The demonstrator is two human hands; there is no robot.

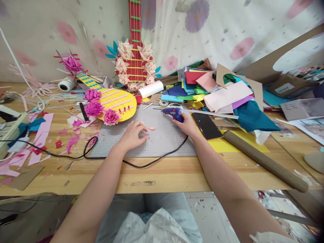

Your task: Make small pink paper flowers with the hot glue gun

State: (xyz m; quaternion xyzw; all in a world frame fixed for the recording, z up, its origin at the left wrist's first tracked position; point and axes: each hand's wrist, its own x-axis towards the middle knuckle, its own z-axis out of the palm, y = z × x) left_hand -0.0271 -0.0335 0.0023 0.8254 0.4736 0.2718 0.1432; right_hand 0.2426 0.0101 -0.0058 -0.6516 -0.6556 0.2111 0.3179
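Note:
My right hand (186, 124) is wrapped round a blue hot glue gun (174, 113), its nozzle facing left. A long whitish glue stick (212, 114) juts from its back, and a black cord (162, 158) trails from it. Over the grey cutting mat (167, 145), my left hand (133, 135) is curled, with thumb and fingertips pinched at a tiny pink piece (148, 136); its shape is too small to make out. A small peach paper petal (152, 128) lies on the mat between the hands.
A yellow paper guitar (121, 103) with magenta flowers lies behind my left hand. Farther back, a red guitar (135, 64) leans upright against the curtain. Right of the glue gun are a phone (207, 125), a brown tube (265, 161) and heaped coloured paper (227, 94). Pink scraps (73, 144) litter the left side.

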